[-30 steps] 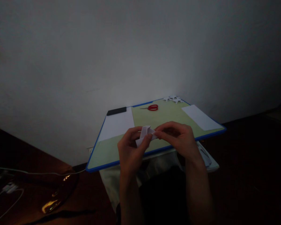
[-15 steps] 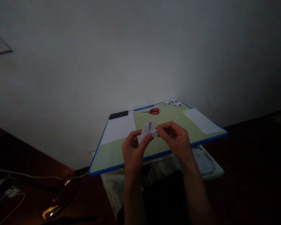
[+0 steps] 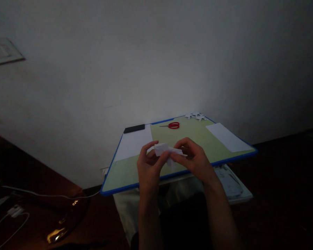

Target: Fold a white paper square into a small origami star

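A small piece of folded white paper (image 3: 161,149) is held up over the near part of the green board (image 3: 190,133). My left hand (image 3: 151,161) pinches it from the left, thumb in front and fingers behind. From the right, my right hand (image 3: 193,156) grips the same paper between thumb and fingers, the two thumbs almost meeting at its middle. One flap points down below the thumbs. Part of the folds is hidden behind my fingers, and the light is dim.
Red-handled scissors (image 3: 173,125) lie at the board's back. Several small folded paper pieces (image 3: 197,116) sit at the back right corner. White sheets lie left and right (image 3: 228,137). A dark flat object (image 3: 134,128) rests at the back left. Behind stands a wall (image 3: 156,62).
The folded paper has been turned, so its upright point no longer shows and a flap now hangs down. My right hand has moved in closer to the left thumb.
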Demonstrator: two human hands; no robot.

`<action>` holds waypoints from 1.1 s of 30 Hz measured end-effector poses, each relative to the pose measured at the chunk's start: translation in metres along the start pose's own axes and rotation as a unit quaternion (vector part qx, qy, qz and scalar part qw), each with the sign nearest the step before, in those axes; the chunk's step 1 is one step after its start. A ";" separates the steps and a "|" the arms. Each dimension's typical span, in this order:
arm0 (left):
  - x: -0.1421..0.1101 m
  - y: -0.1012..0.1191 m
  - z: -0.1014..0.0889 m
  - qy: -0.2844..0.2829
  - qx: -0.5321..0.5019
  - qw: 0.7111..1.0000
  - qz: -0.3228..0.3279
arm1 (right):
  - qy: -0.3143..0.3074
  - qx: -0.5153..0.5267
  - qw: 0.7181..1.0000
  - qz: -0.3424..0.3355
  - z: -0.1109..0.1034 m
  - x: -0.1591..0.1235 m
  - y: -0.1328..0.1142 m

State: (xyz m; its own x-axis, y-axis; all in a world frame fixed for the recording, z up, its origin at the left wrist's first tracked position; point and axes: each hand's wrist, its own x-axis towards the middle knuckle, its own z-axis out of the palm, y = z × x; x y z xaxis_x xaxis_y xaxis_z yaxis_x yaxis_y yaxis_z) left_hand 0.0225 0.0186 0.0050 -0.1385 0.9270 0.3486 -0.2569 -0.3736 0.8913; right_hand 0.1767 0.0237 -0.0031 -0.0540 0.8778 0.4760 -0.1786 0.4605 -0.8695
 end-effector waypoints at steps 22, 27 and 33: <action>0.002 0.001 0.000 -0.053 0.078 0.995 0.013 | 0.082 -0.023 0.996 -0.029 -0.003 0.005 0.001; 0.001 0.006 -0.003 -0.069 0.099 0.993 -0.003 | 0.112 -0.077 0.985 -0.105 -0.007 0.004 0.000; 0.001 0.007 -0.002 -0.056 0.090 0.994 0.005 | 0.096 -0.127 0.977 -0.145 -0.009 0.006 -0.004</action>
State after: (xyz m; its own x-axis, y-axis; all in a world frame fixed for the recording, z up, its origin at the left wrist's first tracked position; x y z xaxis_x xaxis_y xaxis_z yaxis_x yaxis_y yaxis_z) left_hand 0.0185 0.0167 0.0109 -0.0297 0.9249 0.3790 -0.0784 -0.3802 0.9216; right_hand 0.1860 0.0283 0.0016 0.1523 0.7029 0.6948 0.0919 0.6899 -0.7180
